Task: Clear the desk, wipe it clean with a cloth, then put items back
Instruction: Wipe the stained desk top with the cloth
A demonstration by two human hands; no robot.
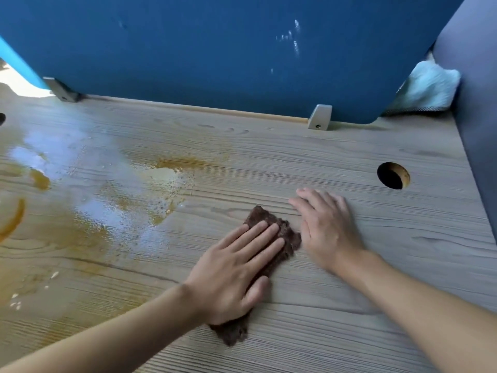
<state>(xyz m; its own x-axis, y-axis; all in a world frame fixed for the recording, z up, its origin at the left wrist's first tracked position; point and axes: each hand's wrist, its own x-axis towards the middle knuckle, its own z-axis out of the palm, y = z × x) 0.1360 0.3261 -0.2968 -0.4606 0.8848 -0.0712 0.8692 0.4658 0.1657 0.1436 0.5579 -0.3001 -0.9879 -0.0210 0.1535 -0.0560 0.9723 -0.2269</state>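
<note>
Left hand [236, 270] is down flat on the dark brown fuzzy cloth [291, 238], fingers straight and close together, palm pressing. Nothing is curled or pinched; it looks set up for a push-wipe, with the weight spread over the whole rag. The cloth lies on the grey-beige wood-grain desk [403, 232], near the middle and toward the right, one corner poking out past the fingertips and another out behind the wrist.

Right hand [325, 227] lies open on the bare desktop just beside the cloth, fingers spread and holding nothing. My read is that it's a brace for the lean.

And here's the job: orange-brown smears [185, 162] and a wet sheen [113, 200] cover the left half of the desk, well apart from the rag. The wiping stage looks far from done, and the sweep needs to head left.

There's plenty of room that way, with open surface all along the path. At the back, the blue felt partition [215, 49] stands on grey metal brackets [320, 117], so strokes stop short there. On the right sit a round cable hole [393, 175] and a grey side panel [478, 103], which makes that corner tight. A pale fluffy cloth [427, 90] is wedged up behind the partition's corner.
</note>
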